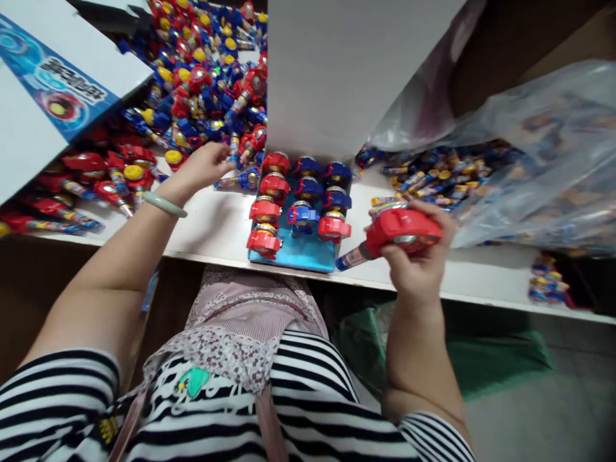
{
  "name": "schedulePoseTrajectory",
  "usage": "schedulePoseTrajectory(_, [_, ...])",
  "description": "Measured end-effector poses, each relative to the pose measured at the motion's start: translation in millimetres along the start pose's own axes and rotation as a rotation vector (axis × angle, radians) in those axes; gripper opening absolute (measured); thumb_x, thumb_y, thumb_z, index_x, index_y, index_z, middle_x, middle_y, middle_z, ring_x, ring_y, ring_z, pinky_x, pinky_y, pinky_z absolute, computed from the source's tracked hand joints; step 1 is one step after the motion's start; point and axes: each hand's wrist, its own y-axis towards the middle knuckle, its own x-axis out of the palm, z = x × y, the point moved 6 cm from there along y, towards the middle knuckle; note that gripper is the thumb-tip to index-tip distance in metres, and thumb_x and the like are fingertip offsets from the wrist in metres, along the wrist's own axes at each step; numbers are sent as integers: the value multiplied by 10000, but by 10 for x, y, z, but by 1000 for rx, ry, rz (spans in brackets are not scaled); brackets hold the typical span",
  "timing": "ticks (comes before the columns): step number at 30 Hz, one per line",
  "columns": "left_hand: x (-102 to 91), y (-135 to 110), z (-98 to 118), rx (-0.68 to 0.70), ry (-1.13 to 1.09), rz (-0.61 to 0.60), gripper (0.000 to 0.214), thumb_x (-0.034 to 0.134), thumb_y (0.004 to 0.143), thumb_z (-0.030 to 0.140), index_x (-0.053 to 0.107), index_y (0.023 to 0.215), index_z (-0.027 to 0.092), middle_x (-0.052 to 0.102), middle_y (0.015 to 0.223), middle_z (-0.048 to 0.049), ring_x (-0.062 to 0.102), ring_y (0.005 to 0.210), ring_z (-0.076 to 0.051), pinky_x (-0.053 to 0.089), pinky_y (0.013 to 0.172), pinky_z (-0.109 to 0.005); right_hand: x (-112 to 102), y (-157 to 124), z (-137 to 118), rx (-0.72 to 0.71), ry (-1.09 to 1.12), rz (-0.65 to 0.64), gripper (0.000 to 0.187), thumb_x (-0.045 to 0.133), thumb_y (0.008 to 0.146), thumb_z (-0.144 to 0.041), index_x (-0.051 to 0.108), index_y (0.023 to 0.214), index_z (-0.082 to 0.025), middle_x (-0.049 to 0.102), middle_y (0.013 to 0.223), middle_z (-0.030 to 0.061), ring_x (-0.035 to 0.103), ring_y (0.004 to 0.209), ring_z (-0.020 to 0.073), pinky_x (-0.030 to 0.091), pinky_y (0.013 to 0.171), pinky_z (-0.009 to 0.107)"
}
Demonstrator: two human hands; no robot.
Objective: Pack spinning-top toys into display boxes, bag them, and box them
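Observation:
My right hand [418, 250] grips a red toy [404, 228] with a round, shiny disc and a blue-tipped candy tube sticking out at the lower left. It is held above the bench, right of the display box. At the edge of the big pile, my left hand [206, 168] reaches forward, thumb and fingers a little apart, near a blue toy with a tube [240, 179]. Nothing shows between those fingers. In the display box [308, 253], red toys [264, 208] and blue toys [307, 188] stand in three columns, with blue floor bare at the front.
A heap of red and blue toys [206, 70] covers the back left. More red toys [52, 205] lie under a white printed carton [72, 77]. Candy tubes [433, 179] spill from a clear plastic bag [553, 160] at right. The white bench [212, 224] ends before my apron.

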Motion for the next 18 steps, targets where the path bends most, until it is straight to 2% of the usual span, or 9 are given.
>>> schedulePoseTrajectory(2, [165,-1,-400,-2,115,-35,420,717,807,531,617,952,150,650,950,-67,572,1128,-270,434,930,-367,-90,-318,211,10,-48,62,619,727,856,-437,415,1383,-347,547,1290,91,681,1101,289,607,910,495])
schedulePoseTrajectory(4, [300,-65,-583,81,106,-4,409,670,840,542,601,906,144,615,919,-44,565,1142,-239,414,948,-338,-72,-549,300,-31,-99,108,596,744,852,-355,436,1362,-353,553,1280,86,663,1142,281,597,934,471])
schedulePoseTrajectory(6, [361,-129,-714,84,104,31,374,655,863,518,560,810,160,577,843,-29,578,1067,-212,420,911,-318,12,-663,298,-77,-133,103,594,726,867,-296,424,1374,-364,567,1274,82,627,1207,277,560,1001,487])
schedulePoseTrajectory(8, [341,-163,-878,0,137,41,365,694,858,459,500,733,176,524,734,-6,568,887,-178,433,815,-306,125,-690,259,-101,-148,15,608,702,878,-243,408,1395,-366,584,1272,85,613,1220,268,543,1021,488])
schedulePoseTrajectory(11, [202,-240,-1066,-66,45,66,392,752,841,429,469,765,169,472,644,50,469,639,-92,411,633,-262,329,-703,229,-96,-141,-239,542,639,910,-200,431,1388,-349,622,1245,85,642,1155,248,572,952,445])
schedulePoseTrajectory(14, [57,-451,-979,-14,-152,120,453,735,843,526,456,867,169,509,686,82,471,553,-36,384,526,-210,366,-702,222,-35,-130,-313,483,580,945,-214,434,1393,-322,653,1193,80,672,1069,231,586,904,420])
schedulePoseTrajectory(16, [0,-663,-690,80,-242,146,446,725,847,533,463,894,176,525,729,78,488,552,-26,379,503,-191,326,-642,170,33,-200,-370,500,608,943,-278,444,1414,-308,647,1206,90,667,1073,243,583,917,432])
schedulePoseTrajectory(18, [-3,-885,-237,218,-280,140,347,721,868,448,508,922,179,521,745,62,490,583,-38,389,511,-196,253,-487,12,42,-318,-403,528,665,913,-359,494,1411,-320,622,1245,101,638,1129,272,566,961,468])
